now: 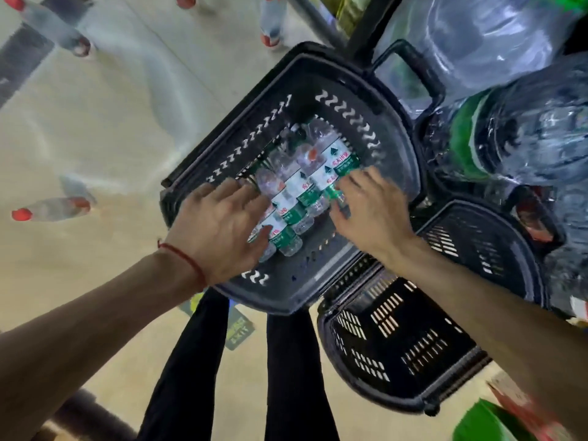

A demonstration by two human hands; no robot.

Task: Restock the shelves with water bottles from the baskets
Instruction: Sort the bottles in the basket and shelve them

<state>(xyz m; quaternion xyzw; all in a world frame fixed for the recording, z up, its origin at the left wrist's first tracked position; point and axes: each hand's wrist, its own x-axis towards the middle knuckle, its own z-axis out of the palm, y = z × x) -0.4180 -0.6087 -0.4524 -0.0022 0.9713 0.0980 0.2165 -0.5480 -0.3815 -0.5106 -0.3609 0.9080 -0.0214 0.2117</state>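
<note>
The light here is soft, even and rather dim, and it seems to fall from overhead. It leaves a pale sheen on the floor (pixel 121 100) at far left and white glints on the wrapped jugs (pixel 477 36) at far right. Shadows are faint. Motion smears the loose bottles (pixel 52 210) on the left, the jugs and my right hand (pixel 369 211). The wide lens bows the basket (pixel 405 154) rim and stretches my forearms near the edges. The labels (pixel 300 186) inside are sharpest.
</note>
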